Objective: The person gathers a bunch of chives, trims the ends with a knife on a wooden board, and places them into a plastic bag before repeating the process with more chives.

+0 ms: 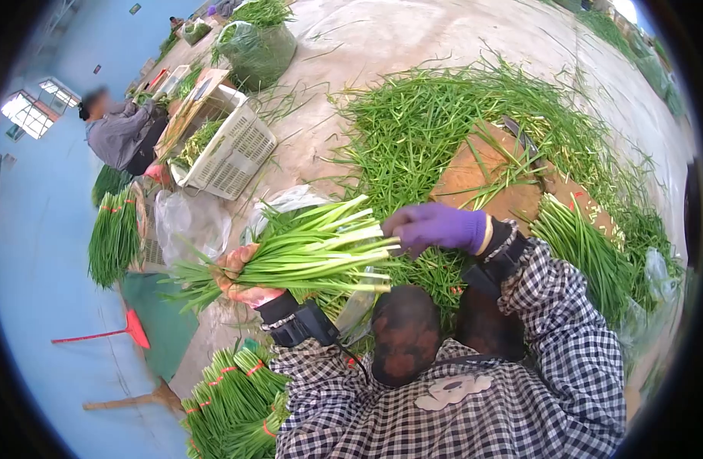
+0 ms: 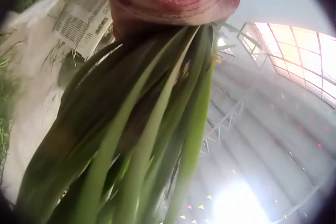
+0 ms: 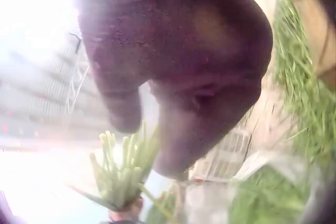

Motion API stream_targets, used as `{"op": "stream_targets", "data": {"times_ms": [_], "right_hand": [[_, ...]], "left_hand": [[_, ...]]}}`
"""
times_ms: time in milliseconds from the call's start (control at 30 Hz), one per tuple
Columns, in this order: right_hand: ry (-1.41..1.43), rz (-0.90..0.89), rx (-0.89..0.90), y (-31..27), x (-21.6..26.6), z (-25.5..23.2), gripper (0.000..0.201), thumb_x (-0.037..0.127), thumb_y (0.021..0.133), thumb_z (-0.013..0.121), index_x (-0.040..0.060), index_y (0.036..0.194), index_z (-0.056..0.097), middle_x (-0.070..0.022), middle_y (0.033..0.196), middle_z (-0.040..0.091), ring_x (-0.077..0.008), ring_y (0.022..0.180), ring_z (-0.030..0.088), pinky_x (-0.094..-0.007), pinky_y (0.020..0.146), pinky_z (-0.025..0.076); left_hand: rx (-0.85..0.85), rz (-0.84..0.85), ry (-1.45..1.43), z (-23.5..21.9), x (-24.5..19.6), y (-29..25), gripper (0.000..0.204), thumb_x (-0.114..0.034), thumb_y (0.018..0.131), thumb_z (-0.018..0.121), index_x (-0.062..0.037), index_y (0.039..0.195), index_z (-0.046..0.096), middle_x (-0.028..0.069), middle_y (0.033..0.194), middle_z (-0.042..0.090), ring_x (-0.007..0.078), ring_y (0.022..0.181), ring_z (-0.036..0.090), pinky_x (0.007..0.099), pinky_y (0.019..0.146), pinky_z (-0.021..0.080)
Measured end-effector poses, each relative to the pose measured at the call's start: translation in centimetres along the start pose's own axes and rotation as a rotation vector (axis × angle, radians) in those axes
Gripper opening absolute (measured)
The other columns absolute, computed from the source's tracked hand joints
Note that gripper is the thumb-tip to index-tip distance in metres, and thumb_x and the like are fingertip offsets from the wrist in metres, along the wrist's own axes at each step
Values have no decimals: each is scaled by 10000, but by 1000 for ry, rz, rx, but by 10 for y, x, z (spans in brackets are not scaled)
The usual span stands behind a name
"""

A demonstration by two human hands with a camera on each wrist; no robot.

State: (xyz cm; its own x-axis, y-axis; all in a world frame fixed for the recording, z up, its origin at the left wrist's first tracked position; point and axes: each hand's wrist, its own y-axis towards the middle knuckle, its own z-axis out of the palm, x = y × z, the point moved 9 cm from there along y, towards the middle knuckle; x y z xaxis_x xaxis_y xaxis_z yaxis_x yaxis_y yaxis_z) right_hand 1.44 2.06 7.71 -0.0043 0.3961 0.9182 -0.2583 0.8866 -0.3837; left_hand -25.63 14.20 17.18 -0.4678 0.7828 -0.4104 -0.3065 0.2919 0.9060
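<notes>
A loose bunch of garlic chives point(image 1: 321, 249) lies across my left hand point(image 1: 243, 277), its pale cut ends pointing right. Bare fingers curl round its leafy part, and in the left wrist view long flat leaves point(image 2: 142, 129) hang from that grip. My right hand point(image 1: 439, 228), in a purple knit glove, is just beyond the pale ends. In the right wrist view the gloved thumb and fingers point(image 3: 178, 145) stand apart, with the stalk ends point(image 3: 123, 166) showing beyond the gap.
Cut greens point(image 1: 412, 115) cover the floor ahead. A wooden board point(image 1: 470, 172) there carries a curved blade point(image 1: 520, 138). Banded bunches lie at right point(image 1: 585, 245) and lower left point(image 1: 229, 390). A white crate point(image 1: 233, 149) stands before a seated person point(image 1: 122, 130).
</notes>
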Motion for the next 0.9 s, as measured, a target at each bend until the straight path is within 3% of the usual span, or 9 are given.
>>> {"op": "stream_targets", "data": {"times_ms": [33, 67, 133, 167, 300, 367, 533, 633, 900], "right_hand": [[72, -229, 132, 3, 20, 18, 507, 338, 823, 558, -19, 1167, 452, -158, 1153, 495, -192, 981, 525, -293, 818, 450], [20, -483, 285, -4, 49, 41, 683, 405, 823, 544, -22, 1298, 302, -181, 1298, 370, -236, 1162, 396, -342, 983, 313], [-78, -310, 339, -6, 34, 55, 836, 512, 790, 536, -23, 1344, 210, -172, 1352, 305, -245, 1246, 280, -354, 1044, 184], [-74, -307, 342, -5, 32, 57, 836, 512, 790, 536, -23, 1344, 210, -172, 1352, 305, -245, 1246, 280, -354, 1044, 184], [45, -525, 436, -9, 36, 63, 857, 509, 740, 603, -23, 1322, 265, -167, 1332, 328, -222, 1217, 312, -354, 1020, 231], [102, -633, 481, -16, 44, 65, 868, 507, 715, 636, -23, 1311, 292, -164, 1322, 339, -210, 1202, 329, -354, 1009, 254], [-194, -151, 364, 2, 8, 74, 443, 175, 785, 643, 49, 1181, 489, -28, 1050, 584, -78, 891, 516, -250, 791, 438], [172, -418, -179, 4, 20, 42, 369, 131, 777, 632, 81, 1131, 539, -65, 1008, 611, -102, 838, 554, -266, 768, 457], [463, -332, 272, -30, 10, 50, 178, 134, 823, 503, 13, 699, 541, -106, 814, 561, -174, 702, 567, -300, 610, 447]], "left_hand": [[49, -458, -713, 10, 47, -10, 145, -127, 809, 481, -106, 673, 437, 12, 577, 455, 116, 521, 451, 283, 510, 414], [49, -623, -894, 22, 51, -18, 156, -134, 816, 469, -125, 665, 432, -10, 570, 437, 103, 511, 429, 280, 532, 405], [-60, -985, -1253, 43, 56, -41, 182, -146, 830, 443, -161, 649, 422, -53, 558, 401, 75, 491, 383, 273, 574, 388], [40, -599, -809, 33, 41, -25, 211, -167, 835, 450, -172, 628, 410, -63, 549, 389, 77, 494, 377, 270, 588, 389], [-211, -1332, -1319, 49, 60, -63, 256, -248, 858, 439, -170, 620, 387, -58, 531, 389, 103, 523, 419, 278, 572, 421], [141, -1144, -949, 46, 52, -50, 302, -298, 860, 460, -147, 603, 414, -33, 536, 451, 120, 550, 481, 299, 563, 436], [-64, -1369, -1359, 65, 27, -66, 290, -322, 845, 500, -124, 632, 507, -9, 538, 484, 141, 561, 481, 308, 573, 436], [-74, -1314, -1187, 57, 37, -68, 304, -342, 842, 502, -128, 626, 502, -7, 546, 486, 155, 564, 476, 319, 570, 432], [-159, -1324, -1094, 41, 46, -62, 326, -359, 852, 459, -127, 624, 451, 4, 553, 455, 182, 578, 468, 337, 598, 439]]}}
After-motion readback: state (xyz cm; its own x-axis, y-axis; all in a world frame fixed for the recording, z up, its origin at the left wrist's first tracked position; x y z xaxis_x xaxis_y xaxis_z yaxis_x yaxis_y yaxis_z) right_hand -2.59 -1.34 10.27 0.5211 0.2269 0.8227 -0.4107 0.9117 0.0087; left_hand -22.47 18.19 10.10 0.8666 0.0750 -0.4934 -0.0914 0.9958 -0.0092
